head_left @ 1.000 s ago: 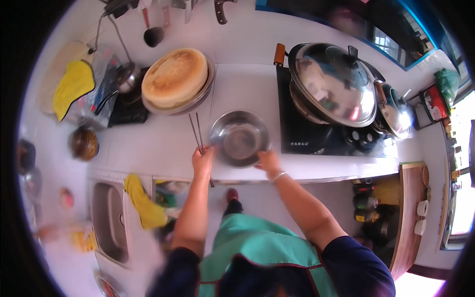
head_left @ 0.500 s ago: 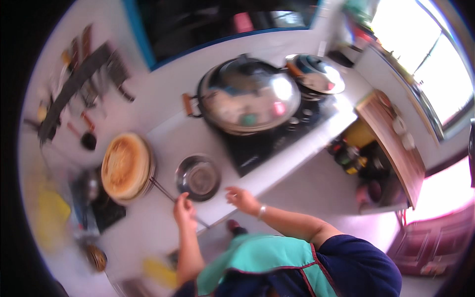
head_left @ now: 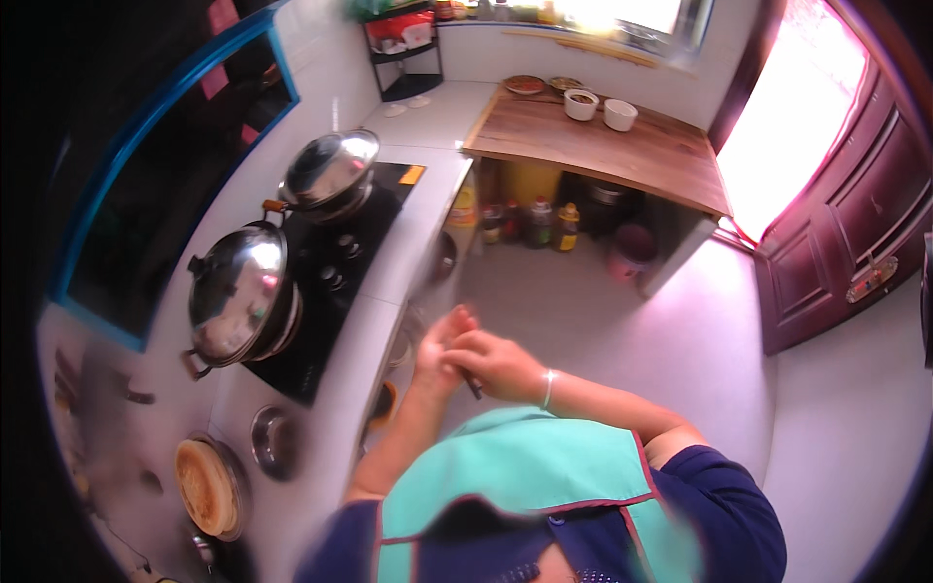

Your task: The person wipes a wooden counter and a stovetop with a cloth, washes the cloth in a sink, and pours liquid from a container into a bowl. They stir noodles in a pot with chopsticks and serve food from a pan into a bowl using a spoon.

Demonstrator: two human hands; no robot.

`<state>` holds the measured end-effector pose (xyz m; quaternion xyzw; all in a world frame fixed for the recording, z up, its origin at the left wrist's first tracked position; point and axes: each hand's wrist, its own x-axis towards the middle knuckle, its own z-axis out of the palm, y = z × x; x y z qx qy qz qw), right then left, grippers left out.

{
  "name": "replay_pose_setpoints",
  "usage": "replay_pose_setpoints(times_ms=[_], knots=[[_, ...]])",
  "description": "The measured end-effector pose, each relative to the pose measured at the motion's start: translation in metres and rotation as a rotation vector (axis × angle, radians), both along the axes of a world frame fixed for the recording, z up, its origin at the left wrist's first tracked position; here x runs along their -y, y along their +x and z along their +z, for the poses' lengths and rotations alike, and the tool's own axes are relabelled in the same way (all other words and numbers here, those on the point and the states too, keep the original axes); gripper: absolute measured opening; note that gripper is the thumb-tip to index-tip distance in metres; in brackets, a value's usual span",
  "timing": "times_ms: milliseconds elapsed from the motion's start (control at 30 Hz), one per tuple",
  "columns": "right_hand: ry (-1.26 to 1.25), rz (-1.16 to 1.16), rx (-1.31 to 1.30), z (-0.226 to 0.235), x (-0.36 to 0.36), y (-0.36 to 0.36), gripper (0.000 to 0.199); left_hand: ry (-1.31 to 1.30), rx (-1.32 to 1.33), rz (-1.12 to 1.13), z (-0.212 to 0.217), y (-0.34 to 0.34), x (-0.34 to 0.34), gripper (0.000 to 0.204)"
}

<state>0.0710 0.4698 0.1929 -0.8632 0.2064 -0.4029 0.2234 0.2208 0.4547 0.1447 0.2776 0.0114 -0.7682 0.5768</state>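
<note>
Chopsticks point(head_left: 473, 386), seen only as a dark thin end, project below the right hand point(head_left: 496, 364), whose grip is closed around them. The left hand point(head_left: 442, 342) presses against the right, fingers extended; whether it also grasps the sticks cannot be determined. Both hands are held together in front of the teal apron point(head_left: 505, 476), off the edge of the white surface point(head_left: 340, 379) and over the floor.

Step in hand, by judgement: the sticks are being gathered or passed between the hands. The next move calls for aligning their tips evenly.

On the surface lie a small steel bowl point(head_left: 272, 439) and a flat round bread point(head_left: 206, 484). Beyond, two lidded woks point(head_left: 236, 291) sit on the black hob. Farthest stands a wooden shelf point(head_left: 603, 146) bearing two white bowls.
</note>
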Motion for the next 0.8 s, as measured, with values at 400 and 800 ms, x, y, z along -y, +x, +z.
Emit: replay_pose_setpoints(times_ms=[400,800], knots=[[0.13,-0.423,-0.003,-0.051,0.139,-0.113,0.016,-0.075,0.117,-0.596,-0.023,-0.132,0.16,0.033],[0.248,-0.656,0.16,-0.001,0.374,-0.16,0.007,-0.215,-0.027,-0.884,0.0,-0.179,0.417,0.035]])
